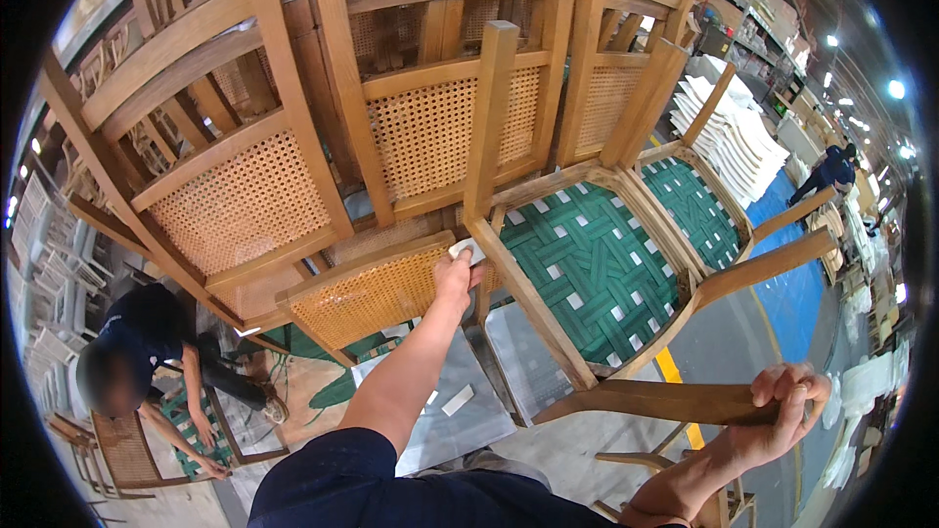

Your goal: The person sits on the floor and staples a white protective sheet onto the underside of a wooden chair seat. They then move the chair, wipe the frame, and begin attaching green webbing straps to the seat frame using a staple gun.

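A wooden chair frame lies tipped in front of me, with green woven webbing (587, 264) under its seat and its legs jutting out. My right hand (785, 413) is wrapped round the end of the curved wooden leg (665, 401) nearest me. Further left, my left hand (454, 276) has its fingers closed on a small white pad (469, 250). The pad is pressed close to the chair frame at the base of the upright square leg (491, 117). A cane-webbed back panel (367, 298) extends left behind my left hand.
Stacked wooden chairs with cane backs (445, 132) rise ahead. A second green-webbed seat (693, 215) adjoins on the right. Small white pieces (457, 400) lie on a grey sheet (445, 435). A co-worker (147, 342) crouches at left; another person (831, 171) stands far right near white sheets (729, 132).
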Demonstrator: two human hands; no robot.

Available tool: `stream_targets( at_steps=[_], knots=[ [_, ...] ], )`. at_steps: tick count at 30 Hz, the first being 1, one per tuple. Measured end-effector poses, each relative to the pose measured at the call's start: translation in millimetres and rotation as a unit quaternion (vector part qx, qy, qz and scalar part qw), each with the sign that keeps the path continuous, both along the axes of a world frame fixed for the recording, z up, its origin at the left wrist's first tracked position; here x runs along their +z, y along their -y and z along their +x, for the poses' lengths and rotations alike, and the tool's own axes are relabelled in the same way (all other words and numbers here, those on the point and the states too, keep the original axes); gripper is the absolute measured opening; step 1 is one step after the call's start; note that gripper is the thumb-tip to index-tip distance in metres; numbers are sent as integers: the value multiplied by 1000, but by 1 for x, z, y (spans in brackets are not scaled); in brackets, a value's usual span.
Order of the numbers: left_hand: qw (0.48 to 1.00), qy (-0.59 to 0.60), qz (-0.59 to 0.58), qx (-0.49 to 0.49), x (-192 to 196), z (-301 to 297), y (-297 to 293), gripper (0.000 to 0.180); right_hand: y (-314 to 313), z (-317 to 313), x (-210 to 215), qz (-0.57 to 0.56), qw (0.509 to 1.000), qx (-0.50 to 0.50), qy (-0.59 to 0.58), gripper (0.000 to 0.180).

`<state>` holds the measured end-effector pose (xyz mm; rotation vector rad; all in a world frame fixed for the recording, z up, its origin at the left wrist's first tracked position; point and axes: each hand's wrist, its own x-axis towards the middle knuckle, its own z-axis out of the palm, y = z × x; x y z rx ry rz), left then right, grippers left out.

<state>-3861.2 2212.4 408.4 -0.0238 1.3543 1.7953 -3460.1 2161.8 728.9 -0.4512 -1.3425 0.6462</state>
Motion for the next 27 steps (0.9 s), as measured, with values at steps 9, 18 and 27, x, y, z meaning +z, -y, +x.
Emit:
stream_targets(
  at_steps=[9,18,27],
  knots=[
    [960,223,165,27,-10,-17,-24,27,0,-2,-1,-2,999,-49,-9,19],
    [934,262,240,-44,9,-26,-36,37,-7,-1,-1,-22,998,16,-49,18],
    [956,198,211,-45,27,-15,-30,52,2,15,10,0,999,37,-30,17]
  ],
)
